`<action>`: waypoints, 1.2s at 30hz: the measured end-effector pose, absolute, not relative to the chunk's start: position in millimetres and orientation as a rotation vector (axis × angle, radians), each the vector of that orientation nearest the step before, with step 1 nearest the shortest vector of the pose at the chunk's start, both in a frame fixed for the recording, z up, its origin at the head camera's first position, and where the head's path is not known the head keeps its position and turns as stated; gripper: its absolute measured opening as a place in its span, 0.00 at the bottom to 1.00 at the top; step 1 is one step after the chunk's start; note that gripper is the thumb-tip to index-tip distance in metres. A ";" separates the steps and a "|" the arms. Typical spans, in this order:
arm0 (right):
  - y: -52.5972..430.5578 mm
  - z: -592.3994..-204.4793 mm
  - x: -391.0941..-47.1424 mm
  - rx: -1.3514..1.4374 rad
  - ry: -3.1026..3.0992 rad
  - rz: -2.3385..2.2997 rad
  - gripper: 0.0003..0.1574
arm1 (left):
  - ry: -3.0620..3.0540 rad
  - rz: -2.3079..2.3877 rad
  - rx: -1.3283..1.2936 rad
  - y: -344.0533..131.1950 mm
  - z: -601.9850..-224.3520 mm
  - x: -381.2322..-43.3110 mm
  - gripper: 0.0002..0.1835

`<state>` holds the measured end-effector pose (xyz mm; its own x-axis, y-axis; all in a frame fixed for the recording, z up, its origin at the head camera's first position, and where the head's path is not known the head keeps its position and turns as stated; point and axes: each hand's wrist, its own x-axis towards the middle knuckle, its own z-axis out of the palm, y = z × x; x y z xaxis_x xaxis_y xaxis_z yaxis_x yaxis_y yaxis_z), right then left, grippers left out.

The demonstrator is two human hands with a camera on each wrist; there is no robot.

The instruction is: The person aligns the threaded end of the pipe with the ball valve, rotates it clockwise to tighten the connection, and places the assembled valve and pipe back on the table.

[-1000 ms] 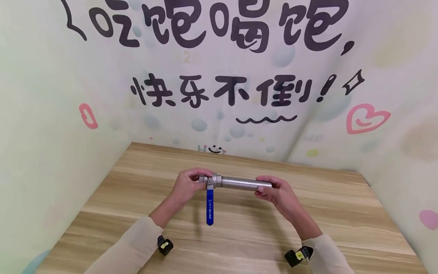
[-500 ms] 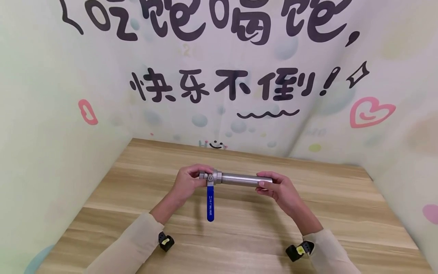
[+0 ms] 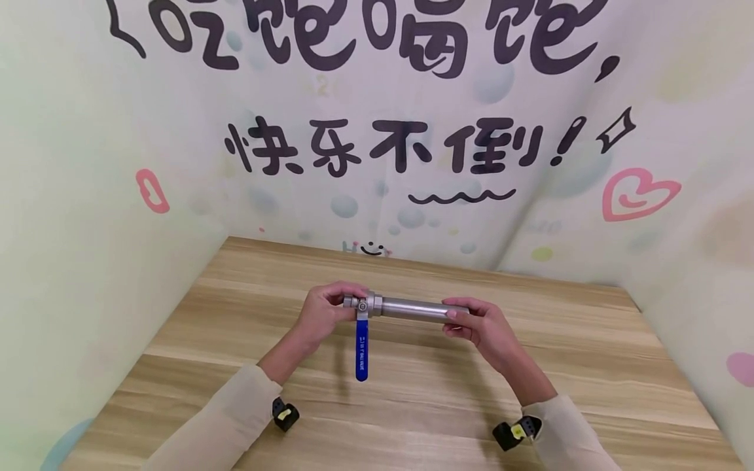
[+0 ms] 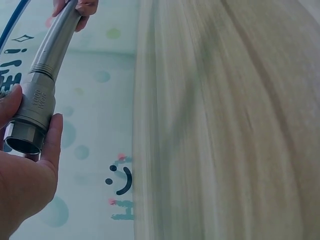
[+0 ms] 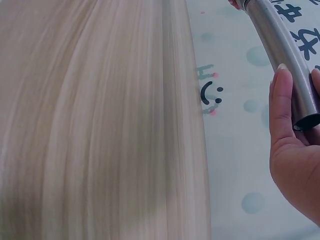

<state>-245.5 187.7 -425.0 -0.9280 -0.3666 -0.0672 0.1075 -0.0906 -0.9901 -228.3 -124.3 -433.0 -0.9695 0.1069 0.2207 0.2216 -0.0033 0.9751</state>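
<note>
Silver metal ball valve (image 3: 372, 305) with flat blue lever (image 3: 362, 352) sits between pinching fingers of the left hand (image 3: 321, 315); the right hand (image 3: 490, 330) pinches the smooth silver metal pipe (image 3: 415, 310) — slack fingertips there could let it slip.

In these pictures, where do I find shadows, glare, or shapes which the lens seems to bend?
Head view: soft shadows on the light-brown wood-grain tabletop, and a bright streak along the silver metal pipe; left wrist view: one blurry diagonal shadow on the tabletop; right wrist view: the pipe looks curved, probably lens distortion, since it looks straight in the head view.
</note>
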 end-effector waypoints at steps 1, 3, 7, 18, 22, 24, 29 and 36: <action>188.1 -425.2 -245.1 -0.284 1.861 -2.091 0.25 | -2.158 -2.143 -0.359 -124.1 -433.3 -228.1 0.15; 188.8 -425.4 -244.0 -0.289 1.850 -2.090 0.27 | -2.158 -2.145 -0.358 -124.0 -433.9 -227.2 0.15; 188.7 -425.7 -241.9 -0.281 1.845 -2.083 0.29 | -2.158 -2.150 -0.343 -123.9 -434.8 -225.6 0.15; 190.4 -424.8 -244.6 -0.329 1.832 -2.089 0.25 | -2.156 -2.166 -0.334 -124.2 -433.9 -227.8 0.16; 190.9 -423.4 -245.9 -0.350 1.849 -2.070 0.29 | -2.149 -2.177 -0.340 -124.9 -434.1 -229.0 0.16; 190.7 -422.8 -246.4 -0.348 1.856 -2.068 0.30 | -2.146 -2.176 -0.344 -125.1 -434.0 -229.8 0.16; 189.8 -422.1 -246.1 -0.317 1.861 -2.072 0.28 | -2.144 -2.165 -0.339 -125.0 -434.2 -229.9 0.16; 190.1 -424.4 -244.5 -0.330 1.847 -2.082 0.22 | -2.154 -2.152 -0.352 -124.0 -435.2 -228.2 0.15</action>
